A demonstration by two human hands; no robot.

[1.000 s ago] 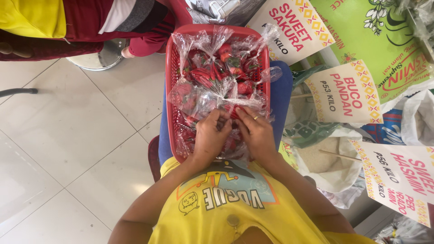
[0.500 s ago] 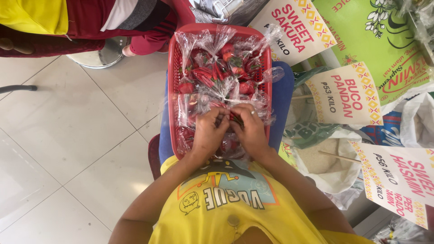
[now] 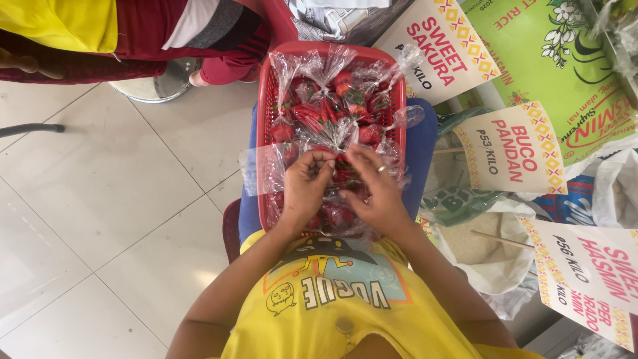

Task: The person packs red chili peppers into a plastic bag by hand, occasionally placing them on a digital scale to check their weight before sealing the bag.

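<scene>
Over the red plastic basket [image 3: 266, 100], my left hand [image 3: 307, 183] and right hand [image 3: 372, 189], lately lower, now pinch a clear chili packet [image 3: 332, 169].

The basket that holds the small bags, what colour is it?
Red: the basket is red plastic mesh, seen in the head view.

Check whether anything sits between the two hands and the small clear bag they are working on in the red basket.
Nothing visible does. The left hand and right hand both touch the bag directly, above other bags in the basket.
</scene>
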